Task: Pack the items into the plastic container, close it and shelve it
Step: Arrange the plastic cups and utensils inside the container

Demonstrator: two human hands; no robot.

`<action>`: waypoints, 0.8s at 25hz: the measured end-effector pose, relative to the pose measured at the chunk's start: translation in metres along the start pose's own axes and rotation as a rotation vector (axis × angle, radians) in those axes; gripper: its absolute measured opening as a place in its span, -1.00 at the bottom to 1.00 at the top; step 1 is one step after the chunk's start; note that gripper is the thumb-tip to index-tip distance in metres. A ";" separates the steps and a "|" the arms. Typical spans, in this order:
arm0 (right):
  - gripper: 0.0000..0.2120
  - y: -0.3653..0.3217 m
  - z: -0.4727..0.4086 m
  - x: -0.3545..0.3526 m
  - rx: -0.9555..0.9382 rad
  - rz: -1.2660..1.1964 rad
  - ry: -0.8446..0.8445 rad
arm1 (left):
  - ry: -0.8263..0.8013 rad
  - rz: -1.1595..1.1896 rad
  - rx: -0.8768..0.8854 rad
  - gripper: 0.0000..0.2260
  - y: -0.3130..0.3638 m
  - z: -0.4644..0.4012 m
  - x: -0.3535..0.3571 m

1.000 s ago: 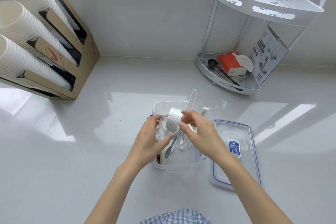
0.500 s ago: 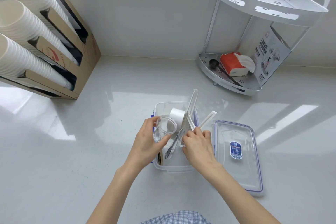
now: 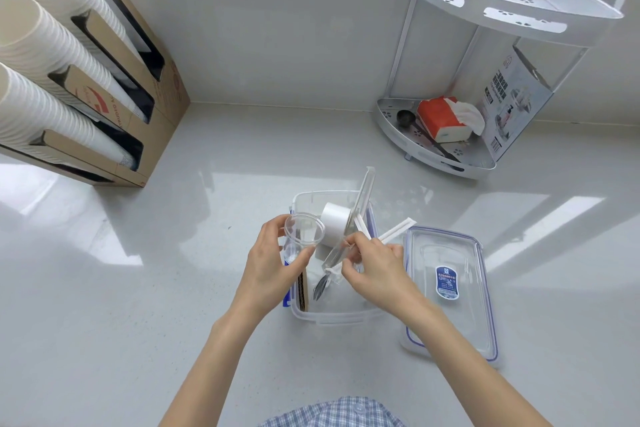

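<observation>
A clear plastic container (image 3: pixel 332 317) stands open on the white counter in front of me. Inside it lie a white tape roll (image 3: pixel 334 218), a metal spoon (image 3: pixel 320 284) and brown cardboard pieces (image 3: pixel 303 291). My left hand (image 3: pixel 273 263) grips a clear plastic cup (image 3: pixel 301 236) above the container's left edge. My right hand (image 3: pixel 374 267) pinches a bundle of wrapped straws (image 3: pixel 360 208) that stick up and outward over the container. The clear lid (image 3: pixel 450 291) with blue seal and blue label lies flat just right of the container.
A white two-tier corner rack (image 3: pixel 491 45) stands at the back right, holding a red tissue pack (image 3: pixel 440 118), a black scoop and a printed box. A cardboard dispenser with paper cup stacks (image 3: pixel 52 80) fills the left. The wall runs along the back.
My right hand has dropped from the cup's rim and taken hold of the straws, tilting them. The left hand keeps the cup, moved slightly left.
</observation>
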State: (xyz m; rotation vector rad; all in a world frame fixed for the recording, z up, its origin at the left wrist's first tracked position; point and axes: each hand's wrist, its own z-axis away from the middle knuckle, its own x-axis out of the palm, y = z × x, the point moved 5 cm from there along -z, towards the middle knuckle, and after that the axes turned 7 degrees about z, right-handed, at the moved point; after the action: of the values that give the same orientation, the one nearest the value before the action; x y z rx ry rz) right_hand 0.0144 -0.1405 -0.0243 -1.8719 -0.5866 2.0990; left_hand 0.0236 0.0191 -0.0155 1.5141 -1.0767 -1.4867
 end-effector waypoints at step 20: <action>-0.66 -0.018 -0.010 -0.034 0.123 -1.092 -0.195 | 0.072 0.025 -0.003 -0.57 -0.002 -0.001 -0.019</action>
State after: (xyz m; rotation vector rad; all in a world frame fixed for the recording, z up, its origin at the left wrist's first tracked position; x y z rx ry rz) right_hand 0.0276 -0.1387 0.0129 -0.8871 -1.1481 1.4860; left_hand 0.0248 0.0376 -0.0106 1.5352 -1.0461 -1.4055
